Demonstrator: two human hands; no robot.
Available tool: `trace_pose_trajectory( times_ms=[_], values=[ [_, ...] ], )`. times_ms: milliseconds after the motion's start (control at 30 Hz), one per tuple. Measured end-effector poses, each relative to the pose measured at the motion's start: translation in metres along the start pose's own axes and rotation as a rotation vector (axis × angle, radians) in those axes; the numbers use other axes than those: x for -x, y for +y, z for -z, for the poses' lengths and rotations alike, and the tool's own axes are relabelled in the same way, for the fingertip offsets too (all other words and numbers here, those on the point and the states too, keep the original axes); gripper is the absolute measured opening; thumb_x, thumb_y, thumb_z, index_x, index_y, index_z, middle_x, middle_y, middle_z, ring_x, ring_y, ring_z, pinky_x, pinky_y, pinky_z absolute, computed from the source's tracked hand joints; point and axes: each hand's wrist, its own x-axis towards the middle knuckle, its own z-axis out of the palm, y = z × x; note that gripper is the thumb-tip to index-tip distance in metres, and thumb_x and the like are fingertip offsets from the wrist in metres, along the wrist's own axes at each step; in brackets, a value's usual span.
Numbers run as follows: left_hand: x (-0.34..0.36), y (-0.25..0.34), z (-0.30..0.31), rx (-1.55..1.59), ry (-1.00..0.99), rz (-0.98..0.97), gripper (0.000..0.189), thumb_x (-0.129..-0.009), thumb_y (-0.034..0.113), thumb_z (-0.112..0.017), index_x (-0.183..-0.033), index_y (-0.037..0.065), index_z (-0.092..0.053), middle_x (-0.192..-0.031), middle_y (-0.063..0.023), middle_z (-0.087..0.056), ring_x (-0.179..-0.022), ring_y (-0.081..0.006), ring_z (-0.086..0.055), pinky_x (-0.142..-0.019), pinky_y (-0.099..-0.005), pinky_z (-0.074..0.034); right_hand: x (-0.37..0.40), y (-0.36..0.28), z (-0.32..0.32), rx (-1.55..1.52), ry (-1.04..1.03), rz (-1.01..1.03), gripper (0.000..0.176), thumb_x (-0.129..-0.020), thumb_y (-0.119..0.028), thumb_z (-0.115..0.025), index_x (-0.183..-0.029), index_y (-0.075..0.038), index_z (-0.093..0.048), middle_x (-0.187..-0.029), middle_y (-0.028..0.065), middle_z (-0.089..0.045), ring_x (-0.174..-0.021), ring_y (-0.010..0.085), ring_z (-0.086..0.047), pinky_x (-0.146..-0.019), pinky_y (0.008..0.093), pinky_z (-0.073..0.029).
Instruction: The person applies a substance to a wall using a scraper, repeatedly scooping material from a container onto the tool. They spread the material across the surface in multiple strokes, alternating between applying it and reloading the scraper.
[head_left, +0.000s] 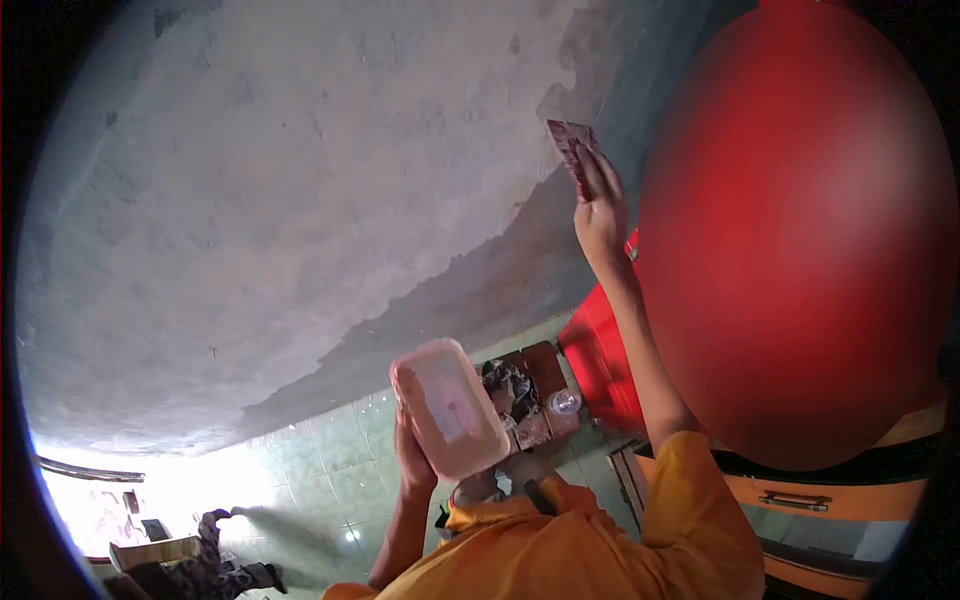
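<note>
My right hand [598,200] is raised to the wall, its fingers pressed along a flat, dark reddish scraper [572,155]. The scraper's edge lies at the boundary between the pale coat and the darker grey part of the wall [300,200]. Lower down, my left hand [412,455] grips a pink rectangular plastic tub [475,400] by its side, tilted towards me. Pinkish paste smears the inside of the tub, with a paler patch at its bottom.
Behind the tub stands a brown stool-like surface [545,370] with a crumpled dark bag [510,388] and a clear cup [565,402]. A large blurred red shape [790,240] fills the right side, above an orange drawer cabinet [740,490]. Camouflage cloth [215,560] lies lower left.
</note>
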Motion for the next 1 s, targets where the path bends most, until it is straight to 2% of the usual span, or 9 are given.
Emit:
trace_pose_trajectory(
  times_ms=[67, 200, 300, 400, 533, 700, 833, 933, 1000],
  values=[
    [0.012, 0.000, 0.008, -0.016, 0.041, 0.009, 0.058, -0.111, 0.044, -0.037, -0.153, 0.004, -0.041, -0.141, -0.0048, -0.052, -0.129, -0.0166, -0.050, -0.111, -0.0345, -0.041, -0.007, 0.010, -0.027, 0.108, 0.003, 0.173, 0.056, -0.087, 0.006, -0.060, -0.143, -0.003, -0.057, -0.142, 0.0194, -0.058, -0.129, 0.0390, -0.055, -0.107, 0.0464, -0.047],
    [0.035, -0.016, 0.023, 0.102, 0.135, -0.022, 0.056, -0.111, 0.043, -0.039, -0.151, 0.005, -0.043, -0.139, -0.0065, -0.054, -0.127, -0.0193, -0.053, -0.108, -0.0373, -0.045, 0.056, 0.032, -0.081, 0.090, -0.093, 0.116, 0.066, -0.085, 0.007, -0.064, -0.149, -0.005, -0.050, -0.148, 0.0198, -0.054, -0.135, 0.0402, -0.052, -0.113, 0.0480, -0.044],
    [0.049, -0.016, 0.010, 0.169, 0.194, -0.041, 0.055, -0.110, 0.044, -0.039, -0.150, 0.006, -0.043, -0.140, -0.0070, -0.054, -0.126, -0.0208, -0.055, -0.107, -0.0392, -0.046, 0.096, 0.043, -0.072, 0.109, -0.268, 0.081, 0.064, -0.085, 0.008, -0.063, -0.147, -0.004, -0.052, -0.146, 0.0207, -0.056, -0.135, 0.0403, -0.053, -0.111, 0.0482, -0.045],
    [0.058, -0.020, -0.003, 0.234, 0.206, -0.053, 0.054, -0.110, 0.045, -0.039, -0.149, 0.007, -0.044, -0.139, -0.0067, -0.055, -0.126, -0.0216, -0.056, -0.107, -0.0402, -0.047, 0.064, 0.051, -0.052, -0.077, -0.187, 0.081, 0.062, -0.084, 0.009, -0.062, -0.144, -0.003, -0.055, -0.141, 0.0215, -0.059, -0.133, 0.0401, -0.055, -0.110, 0.0479, -0.046],
    [0.062, -0.020, -0.023, 0.225, 0.199, -0.067, 0.053, -0.110, 0.046, -0.038, -0.147, 0.008, -0.045, -0.138, -0.0059, -0.055, -0.126, -0.0211, -0.056, -0.107, -0.0394, -0.046, -0.049, 0.002, -0.020, 0.071, -0.063, 0.204, 0.053, -0.087, 0.007, -0.056, -0.139, 0.000, -0.058, -0.137, 0.0225, -0.061, -0.129, 0.0401, -0.056, -0.111, 0.0474, -0.044],
    [0.065, -0.024, -0.031, 0.232, 0.234, -0.106, 0.053, -0.110, 0.046, -0.039, -0.147, 0.009, -0.045, -0.138, -0.0060, -0.055, -0.126, -0.0204, -0.055, -0.108, -0.0384, -0.046, 0.020, 0.018, -0.055, 0.046, -0.198, 0.231, 0.046, -0.090, 0.003, -0.054, -0.136, 0.001, -0.060, -0.133, 0.0215, -0.064, -0.125, 0.0386, -0.059, -0.109, 0.0464, -0.046],
    [0.072, -0.027, -0.036, 0.234, 0.229, -0.141, 0.054, -0.109, 0.047, -0.040, -0.147, 0.009, -0.046, -0.138, -0.0057, -0.056, -0.126, -0.0198, -0.055, -0.107, -0.0376, -0.046, 0.046, 0.042, -0.040, -0.073, -0.320, 0.187, 0.046, -0.090, 0.003, -0.054, -0.136, -0.001, -0.060, -0.129, 0.0205, -0.066, -0.120, 0.0383, -0.062, -0.106, 0.0463, -0.048],
    [0.074, -0.029, -0.037, 0.205, 0.235, -0.152, 0.054, -0.109, 0.047, -0.040, -0.147, 0.009, -0.046, -0.137, -0.0054, -0.056, -0.125, -0.0193, -0.055, -0.107, -0.0370, -0.046, -0.029, 0.025, 0.000, 0.012, -0.167, 0.125, 0.044, -0.091, 0.001, -0.053, -0.134, -0.001, -0.061, -0.128, 0.0196, -0.067, -0.118, 0.0387, -0.063, -0.103, 0.0471, -0.049],
    [0.078, -0.029, -0.037, 0.195, 0.236, -0.146, 0.054, -0.109, 0.047, -0.039, -0.147, 0.009, -0.046, -0.137, -0.0053, -0.056, -0.125, -0.0193, -0.055, -0.107, -0.0371, -0.046, -0.057, 0.036, 0.003, 0.086, -0.055, 0.190, 0.043, -0.091, 0.000, -0.054, -0.133, -0.001, -0.062, -0.130, 0.0192, -0.066, -0.119, 0.0392, -0.062, -0.103, 0.0465, -0.049]
  ],
)
